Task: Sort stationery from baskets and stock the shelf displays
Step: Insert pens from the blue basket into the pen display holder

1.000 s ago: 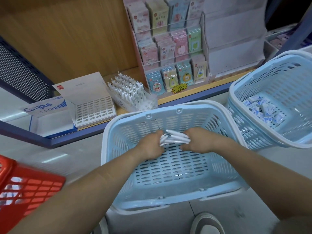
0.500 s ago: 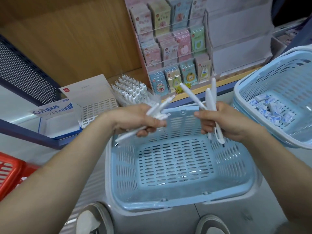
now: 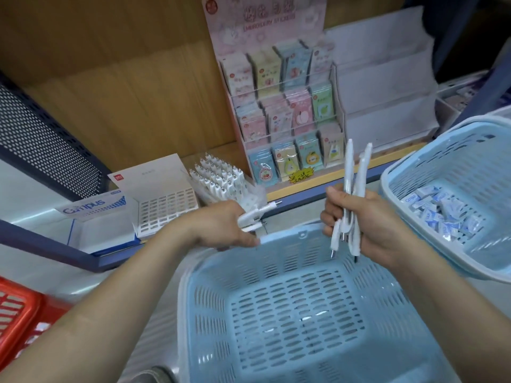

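- Your left hand (image 3: 218, 228) is curled round a small bunch of white pens (image 3: 255, 217). They lie roughly level and point toward the shelf (image 3: 304, 196), above the far rim of the middle basket (image 3: 279, 239).
- Your right hand (image 3: 370, 228) grips the right bunch (image 3: 352, 189), about three pens held upright, metal tips down, over the same rim.
- The right bunch fans apart at the top, so the hold looks uneven. I judge that one pen could slide out downward into the basket or onto the floor.
- The two bunches point different ways. If you slot them without checking, some may go into the pen rack (image 3: 221, 178) wrong end up.
- The rack looks tightly packed, and your left hand is close to it. A careless reach could tip its standing pens or nudge the rack along the shelf.
- The eraser basket (image 3: 387, 186) sits just beside your right wrist, so a wide swing could bump it.
- Your left fingers are tucked under the hand, so I cannot count its pens.
- I cannot make out any free slots in the rack.
- Pale streaks on the middle basket's floor may be glare or leftover stock. I cannot tell which.
- The red basket (image 3: 16, 308) is cut off at the left edge and its contents are blurred. The eraser basket is cut off at the right.
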The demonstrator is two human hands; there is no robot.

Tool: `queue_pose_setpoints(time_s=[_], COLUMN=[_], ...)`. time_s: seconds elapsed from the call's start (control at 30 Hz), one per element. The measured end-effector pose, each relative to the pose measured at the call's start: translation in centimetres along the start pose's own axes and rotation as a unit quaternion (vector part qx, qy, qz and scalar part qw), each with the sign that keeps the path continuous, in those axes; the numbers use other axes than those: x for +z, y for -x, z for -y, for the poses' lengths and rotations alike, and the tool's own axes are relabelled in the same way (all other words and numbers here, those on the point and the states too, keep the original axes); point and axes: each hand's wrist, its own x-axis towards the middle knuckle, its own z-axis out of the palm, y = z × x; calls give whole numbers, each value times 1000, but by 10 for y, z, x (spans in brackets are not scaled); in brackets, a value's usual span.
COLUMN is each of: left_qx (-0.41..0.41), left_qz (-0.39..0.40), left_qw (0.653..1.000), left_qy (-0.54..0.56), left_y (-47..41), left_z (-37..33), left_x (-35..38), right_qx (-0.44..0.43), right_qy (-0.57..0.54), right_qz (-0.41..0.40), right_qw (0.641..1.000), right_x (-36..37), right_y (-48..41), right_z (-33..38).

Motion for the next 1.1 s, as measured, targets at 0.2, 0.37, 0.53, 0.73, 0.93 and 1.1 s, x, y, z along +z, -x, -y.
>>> queue_pose_setpoints(time_s=[0.2, 0.37, 0.53, 0.73, 0.93, 1.1], left_qx=[31, 42, 49, 27, 23, 48], left_qz=[-128, -244, -319, -325, -240, -199], left_qw=[807, 747, 858, 885, 869, 843], left_qy=[575, 617, 399, 332, 432, 497], left_y=[-4, -31, -51, -75, -83, -81], left_z=[-34, -72, -69, -50, -42, -36], left_x=[-4, -25, -32, -28, -22, -30], right_qx=[58, 122, 118, 121, 101, 73], right_qy=[-36, -78, -92, -58, -13, -5], right_qz=[-26, 46, 93, 92, 119, 129], right_qw=[997, 988, 984, 987, 988, 989], right_x=[41, 70, 72, 71, 64, 57], right_y=[-42, -75, -84, -92, -99, -105], right_z=[16, 0, -1, -2, -4, -9])
